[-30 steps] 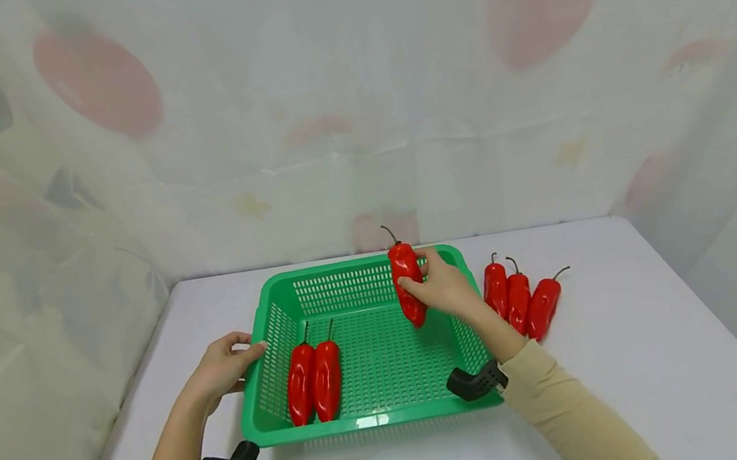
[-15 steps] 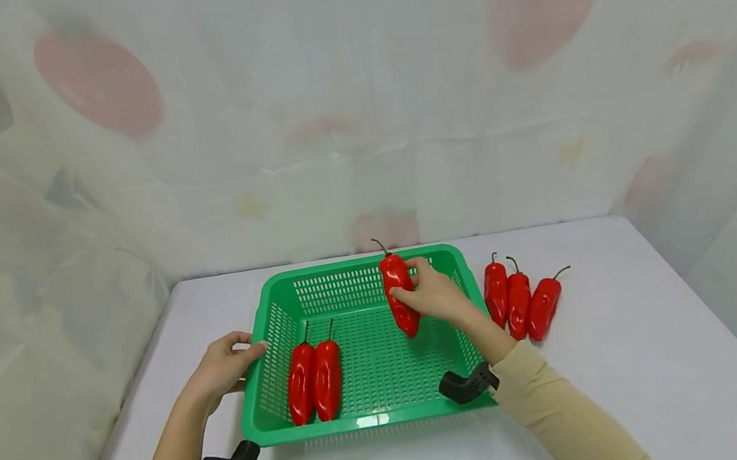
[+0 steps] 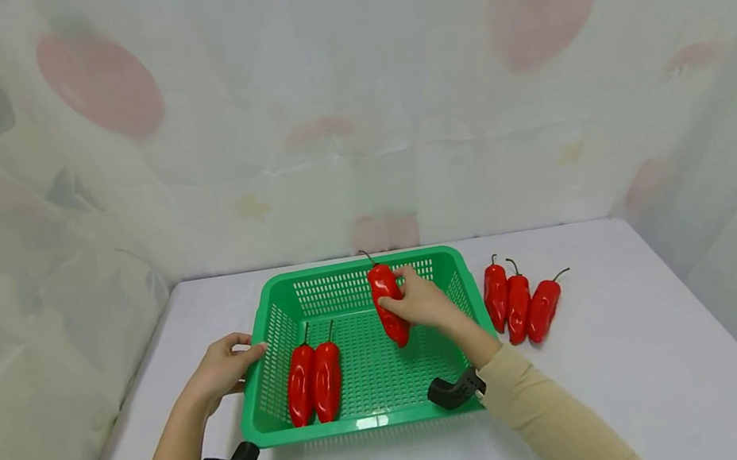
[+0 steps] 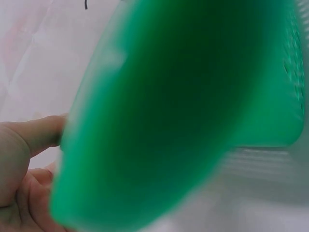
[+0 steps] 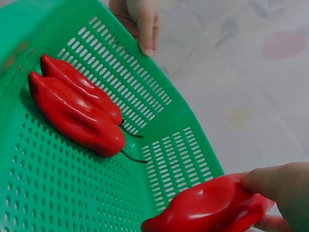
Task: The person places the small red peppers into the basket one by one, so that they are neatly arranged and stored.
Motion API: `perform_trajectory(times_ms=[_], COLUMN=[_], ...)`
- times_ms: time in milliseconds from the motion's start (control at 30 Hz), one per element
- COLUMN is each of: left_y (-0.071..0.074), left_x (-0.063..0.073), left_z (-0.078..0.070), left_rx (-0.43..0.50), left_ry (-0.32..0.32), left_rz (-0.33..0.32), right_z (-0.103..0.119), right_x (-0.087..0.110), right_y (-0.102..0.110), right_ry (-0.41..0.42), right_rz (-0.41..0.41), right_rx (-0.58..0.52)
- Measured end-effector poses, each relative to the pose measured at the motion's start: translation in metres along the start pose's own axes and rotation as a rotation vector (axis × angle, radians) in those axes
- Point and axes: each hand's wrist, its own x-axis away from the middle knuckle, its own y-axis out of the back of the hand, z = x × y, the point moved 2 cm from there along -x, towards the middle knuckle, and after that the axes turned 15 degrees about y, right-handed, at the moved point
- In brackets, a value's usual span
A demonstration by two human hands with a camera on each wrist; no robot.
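My right hand (image 3: pixel 421 304) pinches a red pepper (image 3: pixel 389 305) between thumb and fingers, stem pointing up and away, above the floor of a green plastic basket (image 3: pixel 377 422). In the right wrist view the held pepper (image 5: pixel 207 205) fills the bottom edge, with my thumb across it. Two more red peppers lie side by side at the basket's left, a left one (image 3: pixel 302 385) and a right one (image 3: pixel 327 381). At the left rim my left hand (image 3: pixel 224 367) grips the basket, thumb on the rim; its other fingers are partly hidden by the basket wall.
Right of the basket, three red peppers lie on the white table (image 3: pixel 619 351): one by the rim (image 3: pixel 496 294), a middle one (image 3: pixel 518 308) and an outer one (image 3: pixel 544 310). A pale printed curtain (image 3: pixel 349 104) hangs behind the table and along its sides.
My right hand has carried its pepper leftward and lower over the basket. My left hand, the basket and the lying peppers have stayed put.
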Motion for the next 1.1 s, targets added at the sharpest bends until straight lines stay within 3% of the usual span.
perform_trajectory(times_ms=[1100], left_y=[0.0], left_x=[0.002], left_z=[-0.001], left_rx=[-0.006], left_ry=[-0.006], left_rz=[0.003], right_z=[0.004], right_x=[-0.006], right_y=[-0.038], right_ry=[-0.062], right_rz=[0.111], right_rx=[-0.091])
